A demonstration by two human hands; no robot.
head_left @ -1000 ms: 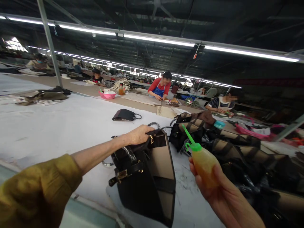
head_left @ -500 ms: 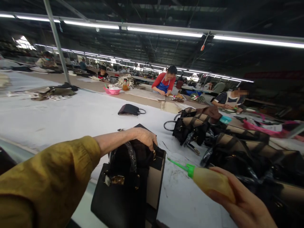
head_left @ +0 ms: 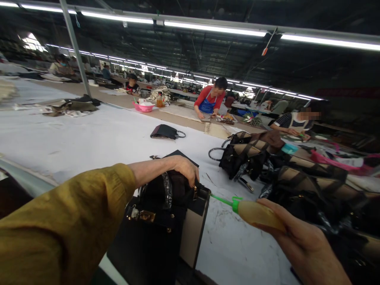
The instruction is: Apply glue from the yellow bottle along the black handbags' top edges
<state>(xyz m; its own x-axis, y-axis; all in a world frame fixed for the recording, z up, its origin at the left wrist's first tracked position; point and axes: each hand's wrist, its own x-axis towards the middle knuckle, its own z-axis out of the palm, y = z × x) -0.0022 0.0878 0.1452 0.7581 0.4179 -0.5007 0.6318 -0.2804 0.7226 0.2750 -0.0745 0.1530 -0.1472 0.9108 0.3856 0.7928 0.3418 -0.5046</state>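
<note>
A black handbag (head_left: pixel 148 233) with gold hardware, a plastic-wrapped handle and a beige side panel stands in front of me at the table's near edge. My left hand (head_left: pixel 185 169) reaches over its top, fingers closed on the upper edge near a gold zipper pull (head_left: pixel 195 192). In my right hand (head_left: pixel 299 233) is a yellowish squeeze bottle (head_left: pixel 258 213) with a long green nozzle (head_left: pixel 221 200). The nozzle points left, its tip at the bag's upper side edge; whether it touches is unclear.
Several black and beige handbags (head_left: pixel 311 182) crowd the right side. A small dark bag (head_left: pixel 164 132) lies farther back on the white-covered table (head_left: pixel 97 138). Fabric scraps (head_left: pixel 69 106) are at left, and a pink basin (head_left: pixel 144 106) stands beyond. Co-workers sit or stand at the far side.
The bottle has come closer to the bag, its nozzle tip now at the side edge rather than a little away from it. My left hand keeps its hold; the view has shifted slightly.
</note>
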